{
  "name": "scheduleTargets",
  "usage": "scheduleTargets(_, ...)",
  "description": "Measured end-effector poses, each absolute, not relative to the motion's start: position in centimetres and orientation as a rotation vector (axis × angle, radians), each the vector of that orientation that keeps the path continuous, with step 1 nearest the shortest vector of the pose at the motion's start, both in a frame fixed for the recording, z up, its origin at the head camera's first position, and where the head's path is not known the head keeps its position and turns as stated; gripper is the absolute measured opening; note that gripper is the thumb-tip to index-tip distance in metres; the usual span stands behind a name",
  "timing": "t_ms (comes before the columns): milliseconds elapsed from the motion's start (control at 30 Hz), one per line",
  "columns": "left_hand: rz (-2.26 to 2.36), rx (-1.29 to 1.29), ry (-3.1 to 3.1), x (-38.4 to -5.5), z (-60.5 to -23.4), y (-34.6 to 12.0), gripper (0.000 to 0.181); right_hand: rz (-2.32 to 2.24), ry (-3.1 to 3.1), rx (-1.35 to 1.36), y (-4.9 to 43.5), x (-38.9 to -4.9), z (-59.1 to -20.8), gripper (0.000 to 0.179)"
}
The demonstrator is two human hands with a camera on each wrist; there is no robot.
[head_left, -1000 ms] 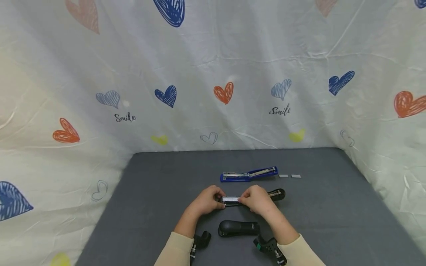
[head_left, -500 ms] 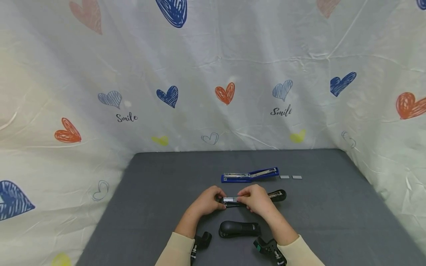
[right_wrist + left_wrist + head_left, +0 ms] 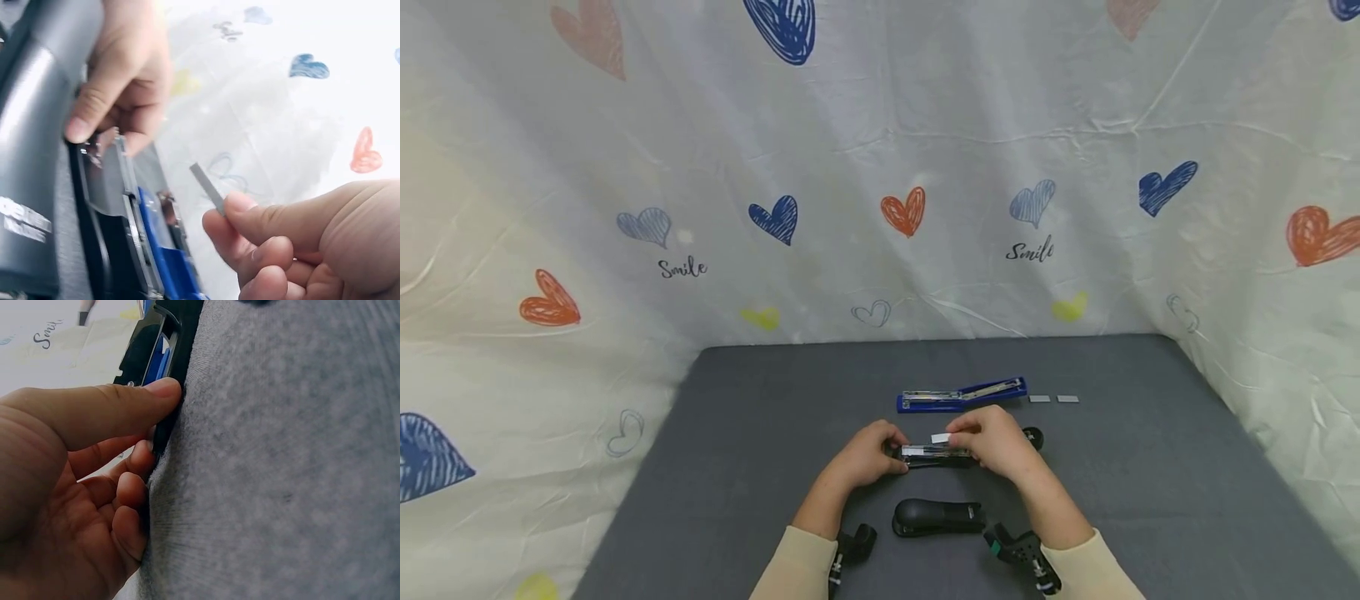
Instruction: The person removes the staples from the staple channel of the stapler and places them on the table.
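A black stapler (image 3: pixel 953 462) lies opened out across the tabletop (image 3: pixel 760 475), its left end pinched between the thumb and fingers of the left hand (image 3: pixel 867 452). The right hand (image 3: pixel 996 439) pinches a slim staple strip (image 3: pixel 940 437) between thumb and forefinger, its free end pointing left, held above the far edge of this stapler and apart from it. A short pale piece (image 3: pixel 912 451) sits near the left end of the magazine; whether it is staples I cannot tell. The right hand and wrist cover part of the stapler's right half from the head camera, and its rounded right end (image 3: pixel 1034 437) shows past them. Just beyond, on the far side, a blue stapler (image 3: pixel 930 403) also lies open, its right part angled away. To the right of that rest two more strips, a left one (image 3: pixel 1040 399) just beside the blue stapler and a right one (image 3: pixel 1067 399) a little apart. On the near side, between the forearms, lies a closed black stapler (image 3: pixel 938 517); it fills the left of the right wrist view, where its pale lettering is blurred. Black wrist cameras hang by both cream sleeves (image 3: pixel 797 562). A white curtain (image 3: pixel 955 167) printed with hearts and "Smile" rises behind the tabletop's far edge.
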State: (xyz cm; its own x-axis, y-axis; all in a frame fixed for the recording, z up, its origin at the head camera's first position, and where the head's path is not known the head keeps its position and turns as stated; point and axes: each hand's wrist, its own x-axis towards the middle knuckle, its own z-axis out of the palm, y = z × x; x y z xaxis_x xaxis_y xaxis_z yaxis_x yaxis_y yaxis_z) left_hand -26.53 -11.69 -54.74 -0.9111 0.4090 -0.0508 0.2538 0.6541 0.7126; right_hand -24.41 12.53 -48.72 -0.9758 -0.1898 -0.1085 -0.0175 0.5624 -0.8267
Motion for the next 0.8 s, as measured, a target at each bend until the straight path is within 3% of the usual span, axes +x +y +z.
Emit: scheduleTargets(800,1.130,0.553,2.665,-26.3,-54.7,-11.7,0.027,-1.485,2.625,-0.192,19.5,-22.4,-45.8,0.021)
